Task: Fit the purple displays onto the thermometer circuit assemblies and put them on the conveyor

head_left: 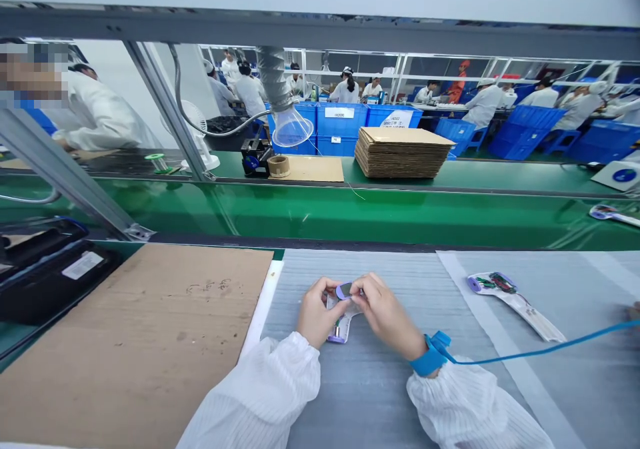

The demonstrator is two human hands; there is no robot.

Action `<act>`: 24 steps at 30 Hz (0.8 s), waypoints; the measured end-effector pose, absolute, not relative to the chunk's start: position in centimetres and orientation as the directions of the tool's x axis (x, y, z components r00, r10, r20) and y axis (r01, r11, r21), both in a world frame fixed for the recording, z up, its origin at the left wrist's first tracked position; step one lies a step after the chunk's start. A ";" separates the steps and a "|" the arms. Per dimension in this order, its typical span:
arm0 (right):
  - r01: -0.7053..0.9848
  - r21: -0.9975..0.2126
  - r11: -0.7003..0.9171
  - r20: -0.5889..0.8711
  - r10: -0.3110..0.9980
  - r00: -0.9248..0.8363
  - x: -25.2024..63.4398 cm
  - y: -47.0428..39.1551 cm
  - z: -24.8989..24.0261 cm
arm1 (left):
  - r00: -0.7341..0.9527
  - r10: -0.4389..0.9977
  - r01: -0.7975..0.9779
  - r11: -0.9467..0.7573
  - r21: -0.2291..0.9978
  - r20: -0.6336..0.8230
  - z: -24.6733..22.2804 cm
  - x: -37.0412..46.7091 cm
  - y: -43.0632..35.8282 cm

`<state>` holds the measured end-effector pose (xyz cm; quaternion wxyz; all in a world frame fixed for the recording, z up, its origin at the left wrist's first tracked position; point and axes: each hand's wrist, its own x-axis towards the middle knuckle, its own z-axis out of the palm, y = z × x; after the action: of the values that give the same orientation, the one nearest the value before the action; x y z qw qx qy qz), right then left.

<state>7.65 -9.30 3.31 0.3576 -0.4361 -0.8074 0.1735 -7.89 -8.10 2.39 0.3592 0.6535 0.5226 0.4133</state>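
Note:
A small rounded purple piece with a dark flat face [343, 291] is pinched between my two hands. My left hand [317, 310] grips its left side with thumb and fingers. On its right side, my right hand [384, 309] closes fingertips and thumb against the edge. Directly below lies an open white-and-purple device housing [339, 334], partly covered by my hands; some inner parts show at its lower end. I cannot tell whether the purple piece touches the housing. A blue wrist strap [429, 358] circles my right wrist, its cord running off to the right.
Another open housing with wires [520, 306] lies on the grey mat [370, 396] at right. Cardboard [130, 342] covers the left. Beyond runs a green conveyor [320, 212], with stacked cardboard [400, 152], a tape roll [279, 166] and an extraction nozzle [293, 127]. Co-workers sit behind.

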 end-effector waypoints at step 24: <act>0.353 -0.853 0.384 0.448 0.887 0.117 4.3 -9.9 2.7 | -0.025 0.853 0.430 -0.461 0.776 0.521 2.1 -7.6 -8.6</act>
<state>4.35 -9.86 2.74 0.5553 -0.5001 -0.6195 0.2404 -7.63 -8.62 2.15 0.1989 0.6691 0.4793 0.5320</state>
